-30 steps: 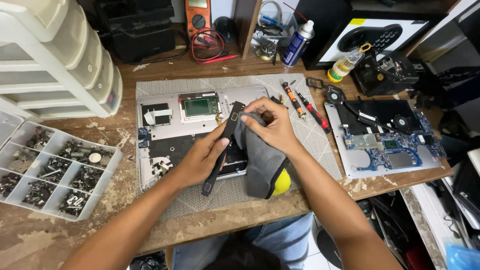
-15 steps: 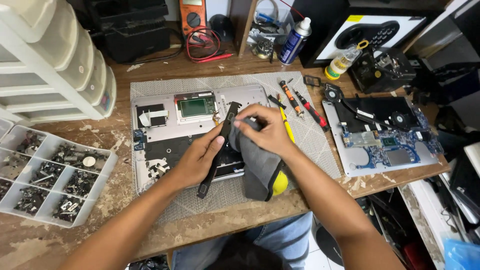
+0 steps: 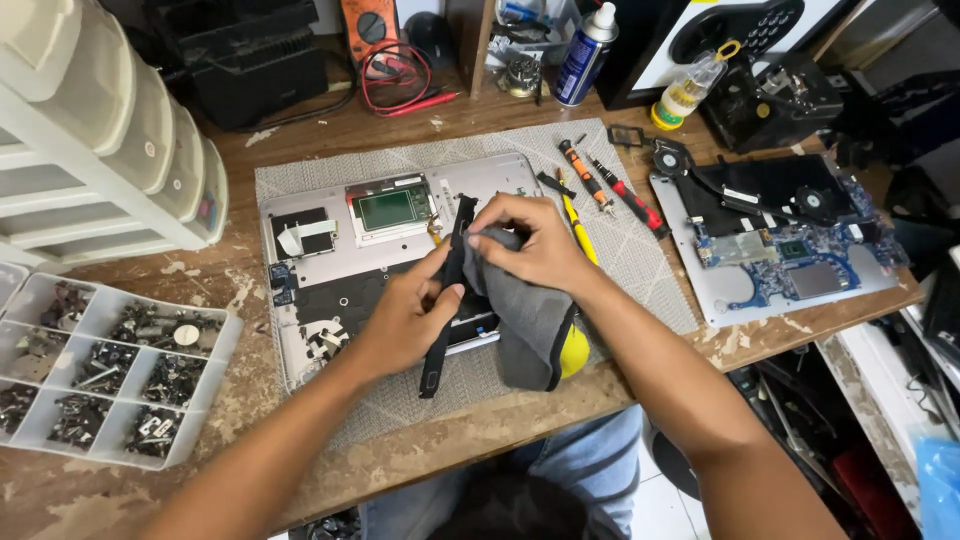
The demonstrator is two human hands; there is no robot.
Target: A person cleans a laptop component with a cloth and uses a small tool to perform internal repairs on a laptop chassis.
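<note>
Workbench (image 3: 300, 140) | screws fill tray (image 3: 215, 370) | left hand (image 3: 405, 320) grips black strip (image 3: 447, 300) | right hand (image 3: 535, 245) clamps grey cloth (image 3: 525, 330)

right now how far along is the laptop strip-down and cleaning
Done: the laptop shell lies open, its blue circuit board out on the right. In hand: left hand holds a black strip, right hand wipes it with a grey cloth. Left: nothing refitted.

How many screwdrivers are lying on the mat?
3: an orange-and-black screwdriver, a red-and-black screwdriver just right of it, and a yellow screwdriver partly under the right hand. More may be hidden beneath the hands or grey cloth.
</note>
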